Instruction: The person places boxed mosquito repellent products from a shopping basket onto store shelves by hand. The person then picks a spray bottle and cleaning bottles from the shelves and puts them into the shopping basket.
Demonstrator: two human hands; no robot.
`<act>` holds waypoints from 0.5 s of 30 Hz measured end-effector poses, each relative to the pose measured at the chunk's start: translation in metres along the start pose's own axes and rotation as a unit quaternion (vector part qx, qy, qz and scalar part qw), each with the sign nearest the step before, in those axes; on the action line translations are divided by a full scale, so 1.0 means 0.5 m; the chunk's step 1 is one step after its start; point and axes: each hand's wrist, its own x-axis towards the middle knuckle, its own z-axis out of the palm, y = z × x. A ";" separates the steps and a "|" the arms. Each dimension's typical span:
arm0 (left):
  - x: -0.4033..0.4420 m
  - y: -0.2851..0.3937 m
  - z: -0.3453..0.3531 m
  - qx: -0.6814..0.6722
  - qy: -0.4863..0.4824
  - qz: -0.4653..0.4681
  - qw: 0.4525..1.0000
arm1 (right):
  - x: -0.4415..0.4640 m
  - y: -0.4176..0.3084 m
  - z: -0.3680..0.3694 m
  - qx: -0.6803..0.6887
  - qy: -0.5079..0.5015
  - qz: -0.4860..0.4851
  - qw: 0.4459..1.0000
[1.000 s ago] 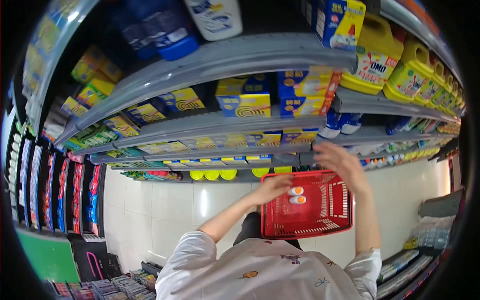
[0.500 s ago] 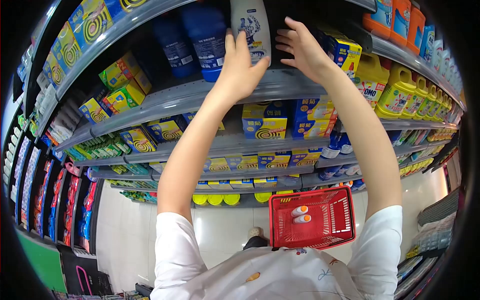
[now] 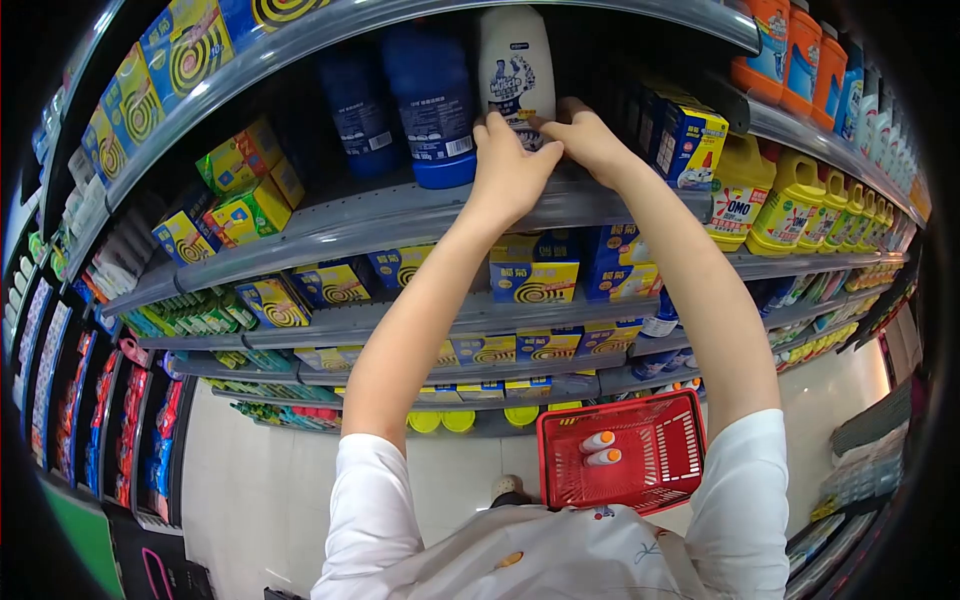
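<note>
A white cleaner bottle (image 3: 516, 62) with dark blue print stands upright on the upper shelf. My left hand (image 3: 506, 165) is closed on its lower front left, fingertips against the label. On the lower right side, my right hand (image 3: 592, 148) is closed with its fingers bent against the bottle; some fingertips are hidden. Left of it stand a blue bottle (image 3: 428, 100) with a white-print label and another blue bottle (image 3: 357, 115) in shadow.
Yellow and blue boxes (image 3: 690, 140) stand right of my hands, with yellow OMO jugs (image 3: 795, 200) beyond. The shelf edge (image 3: 390, 222) runs below my wrists. On the floor, a red basket (image 3: 550, 460) holds two white bottles with orange caps (image 3: 600, 441).
My right hand has moved left and down, from apart to touching the white bottle. My left hand has shifted down to the bottle's lower part. The view has tilted slightly upward.
</note>
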 end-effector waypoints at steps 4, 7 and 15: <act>0.010 -0.018 0.006 0.031 0.012 0.010 0.999 | -0.005 0.009 -0.002 0.020 0.026 -0.025 0.999; 0.015 -0.036 0.016 0.063 0.030 0.045 0.997 | -0.026 -0.002 -0.013 0.041 0.023 -0.035 0.998; 0.019 -0.049 0.029 0.064 0.065 0.063 0.994 | -0.051 0.003 -0.026 0.084 0.057 -0.057 0.993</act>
